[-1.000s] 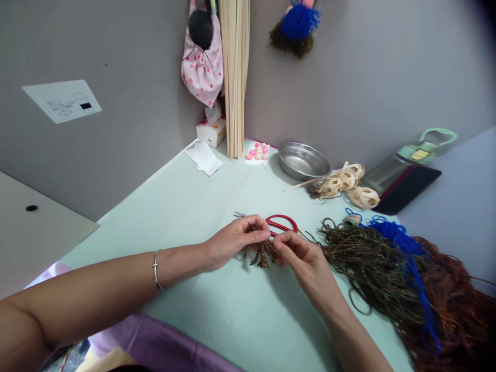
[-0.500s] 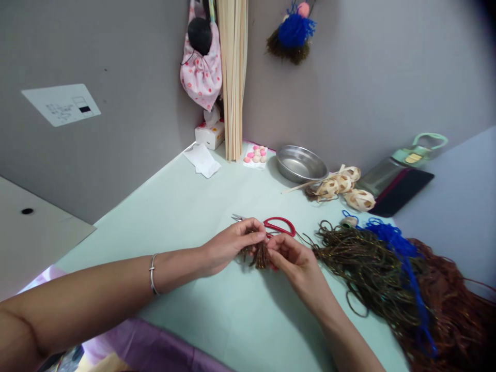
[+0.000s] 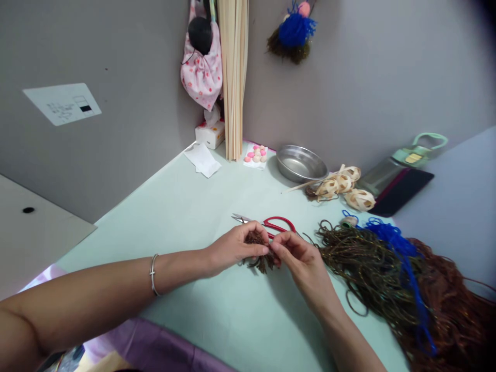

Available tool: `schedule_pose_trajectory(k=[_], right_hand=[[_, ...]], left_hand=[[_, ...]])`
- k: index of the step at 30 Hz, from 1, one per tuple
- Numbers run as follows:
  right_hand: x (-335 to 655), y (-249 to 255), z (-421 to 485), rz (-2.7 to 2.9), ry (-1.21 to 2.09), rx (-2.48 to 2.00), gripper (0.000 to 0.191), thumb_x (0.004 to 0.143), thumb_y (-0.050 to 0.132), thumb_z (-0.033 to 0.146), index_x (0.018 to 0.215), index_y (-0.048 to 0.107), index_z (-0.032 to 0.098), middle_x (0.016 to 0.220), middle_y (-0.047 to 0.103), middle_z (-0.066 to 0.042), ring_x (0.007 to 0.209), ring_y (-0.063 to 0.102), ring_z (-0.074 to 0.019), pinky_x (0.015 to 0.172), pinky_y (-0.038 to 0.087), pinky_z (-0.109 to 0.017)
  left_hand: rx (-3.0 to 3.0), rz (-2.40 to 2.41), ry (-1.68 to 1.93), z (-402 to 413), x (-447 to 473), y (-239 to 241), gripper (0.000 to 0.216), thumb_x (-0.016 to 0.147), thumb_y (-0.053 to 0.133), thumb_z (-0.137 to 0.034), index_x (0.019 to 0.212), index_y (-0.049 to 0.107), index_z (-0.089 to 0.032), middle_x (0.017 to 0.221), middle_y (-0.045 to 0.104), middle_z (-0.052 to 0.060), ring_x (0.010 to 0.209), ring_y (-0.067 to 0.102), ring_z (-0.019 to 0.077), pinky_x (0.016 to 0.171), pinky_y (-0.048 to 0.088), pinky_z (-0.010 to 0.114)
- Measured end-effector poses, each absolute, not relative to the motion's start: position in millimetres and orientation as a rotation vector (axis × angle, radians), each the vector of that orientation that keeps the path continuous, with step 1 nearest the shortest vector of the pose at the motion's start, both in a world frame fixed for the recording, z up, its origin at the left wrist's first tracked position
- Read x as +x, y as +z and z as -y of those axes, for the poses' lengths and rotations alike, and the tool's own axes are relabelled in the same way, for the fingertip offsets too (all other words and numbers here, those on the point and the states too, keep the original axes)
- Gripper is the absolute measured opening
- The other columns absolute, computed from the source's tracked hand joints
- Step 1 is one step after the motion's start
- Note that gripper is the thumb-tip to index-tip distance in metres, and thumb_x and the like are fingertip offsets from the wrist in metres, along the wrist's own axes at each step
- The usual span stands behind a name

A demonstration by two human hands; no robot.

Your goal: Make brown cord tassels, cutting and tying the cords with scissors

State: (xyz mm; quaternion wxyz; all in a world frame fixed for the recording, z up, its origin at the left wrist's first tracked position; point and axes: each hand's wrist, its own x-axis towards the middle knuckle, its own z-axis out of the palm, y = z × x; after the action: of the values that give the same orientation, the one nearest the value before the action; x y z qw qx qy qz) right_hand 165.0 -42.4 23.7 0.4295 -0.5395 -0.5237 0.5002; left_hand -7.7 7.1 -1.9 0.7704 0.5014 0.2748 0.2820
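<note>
My left hand (image 3: 242,245) is closed on a small brown yarn tassel (image 3: 264,263), whose strands stick out above and below the thumb. My right hand (image 3: 296,253) pinches at the right side of the same tassel, its fingertips meeting those of the left. The exact spot they grip is hidden by the fingers. Just behind both hands lie scissors with red handles (image 3: 279,222), blades pointing left. To the right of my right hand spreads a heap of dark olive-brown yarn (image 3: 372,263), with blue yarn (image 3: 391,237) on top and reddish-brown yarn (image 3: 453,289) beside it.
Woven strip balls (image 3: 343,186), a steel bowl (image 3: 302,163) and a packet of pink and cream beads (image 3: 256,154) stand along the back. A bottle (image 3: 387,165) and a dark phone-like slab (image 3: 405,191) lie at right. Wooden strips (image 3: 232,82) lean in the corner.
My hands have shifted slightly, and the left fingers now curl around the tassel with more brown strands showing above the thumb. The right hand still pinches beside it.
</note>
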Motion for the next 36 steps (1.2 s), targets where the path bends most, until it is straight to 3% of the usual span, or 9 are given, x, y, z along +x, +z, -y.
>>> schedule_pose_trajectory(k=[7,19,31,36], right_hand=[[163.7,24.5,44.9,1.197,1.202,-1.328,0.014,0.082,0.074,0.033,0.085,0.067,0.021,0.081,0.065,-0.001,0.074,0.056,-0.015,0.067,0.044,-0.026],[154.0,28.3,48.5,1.23,1.174,-1.362,0.018,0.081,0.071,0.027,0.094,0.061,0.021,0.084,0.062,0.0,0.074,0.056,-0.0139,0.065,0.045,-0.024],[154.6,27.0,46.8,1.155,1.178,-1.336,0.02,0.078,0.074,0.029,0.092,0.061,0.022,0.084,0.063,-0.002,0.076,0.058,-0.0158,0.065,0.048,-0.025],[156.2,21.7,45.7,1.158,1.208,-1.32,0.024,0.077,0.076,0.033,0.092,0.062,0.021,0.084,0.061,-0.002,0.074,0.056,-0.0158,0.064,0.047,-0.026]], left_hand=[[1.051,-0.603,0.597,-7.8,-7.8,0.7,0.027,0.077,0.073,-0.033,0.091,0.056,-0.017,0.082,0.056,-0.001,0.065,0.05,0.0083,0.062,0.037,0.022],[1.095,-0.653,0.535,-6.9,-6.9,1.4,0.021,0.079,0.067,-0.034,0.081,0.056,-0.017,0.063,0.052,-0.003,0.057,0.048,0.0092,0.056,0.033,0.022],[1.0,-0.614,0.587,-5.6,-5.9,0.2,0.031,0.078,0.074,-0.04,0.087,0.056,-0.017,0.075,0.055,-0.002,0.062,0.049,0.0076,0.058,0.034,0.02],[0.876,-0.588,0.68,-6.3,-7.6,7.1,0.026,0.085,0.068,-0.041,0.088,0.055,-0.019,0.082,0.058,-0.001,0.071,0.054,0.0089,0.067,0.041,0.021]])
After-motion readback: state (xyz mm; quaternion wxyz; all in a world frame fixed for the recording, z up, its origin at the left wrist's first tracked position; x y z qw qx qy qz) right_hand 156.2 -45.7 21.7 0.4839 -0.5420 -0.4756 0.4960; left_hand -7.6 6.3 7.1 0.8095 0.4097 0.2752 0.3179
